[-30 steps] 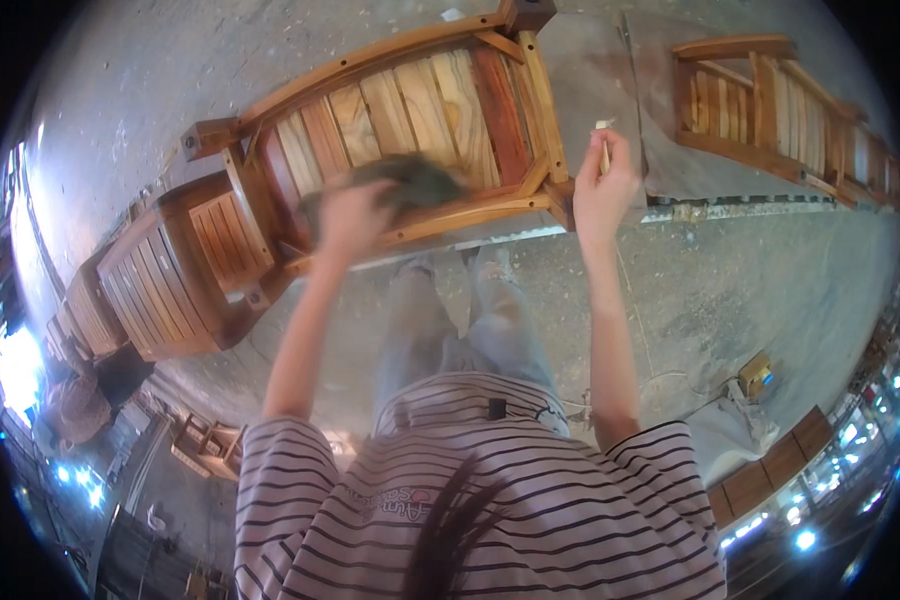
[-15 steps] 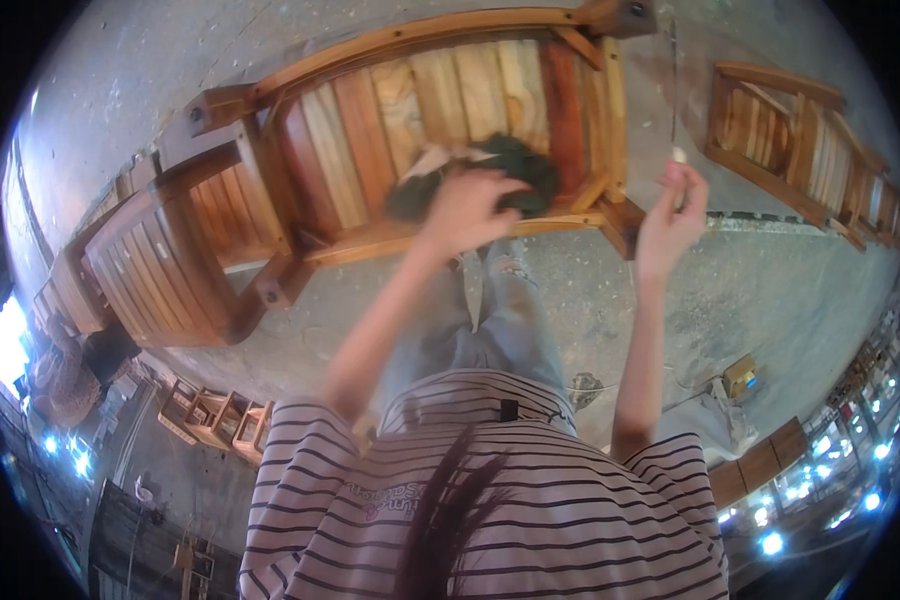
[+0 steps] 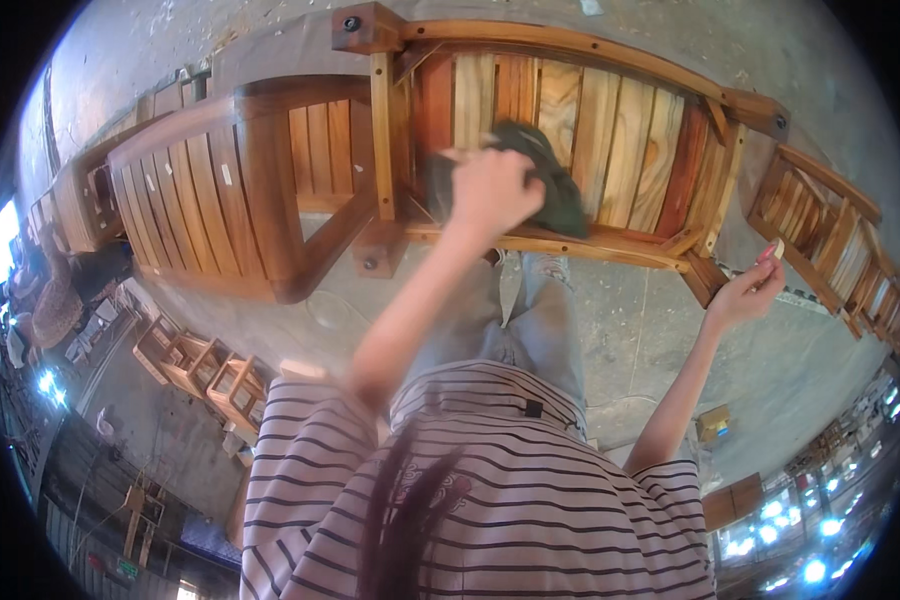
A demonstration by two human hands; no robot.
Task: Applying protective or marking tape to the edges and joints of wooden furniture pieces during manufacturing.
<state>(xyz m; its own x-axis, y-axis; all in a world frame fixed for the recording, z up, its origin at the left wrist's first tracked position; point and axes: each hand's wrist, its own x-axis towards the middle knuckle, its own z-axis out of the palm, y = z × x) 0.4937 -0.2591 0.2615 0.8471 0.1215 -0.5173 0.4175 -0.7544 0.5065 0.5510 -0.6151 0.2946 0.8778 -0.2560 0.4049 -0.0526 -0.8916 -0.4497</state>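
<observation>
In front of me lies a wooden furniture piece (image 3: 590,150) with slats of mixed brown, pale and reddish wood inside a frame. A dark green cloth (image 3: 560,195) rests on its slats near the front rail. My left hand (image 3: 495,195) is closed over this cloth, pressing it down; most of its fingers are hidden or turned away. My right hand (image 3: 750,290) is raised beyond the piece's near right corner leg. Its fingertips pinch a small pale piece (image 3: 778,247), too small to name exactly.
At left stands a slatted wooden chair (image 3: 185,205), close against the piece. Another slatted wooden piece (image 3: 820,235) lies at far right. Small wooden frames (image 3: 200,365) stand on the concrete floor (image 3: 610,320) at lower left. A brown box (image 3: 735,500) sits at lower right.
My view has turned, so the furniture appears further right. My left hand has slid the cloth leftward along the slats. My right hand has moved outward, still pinching the small pale piece.
</observation>
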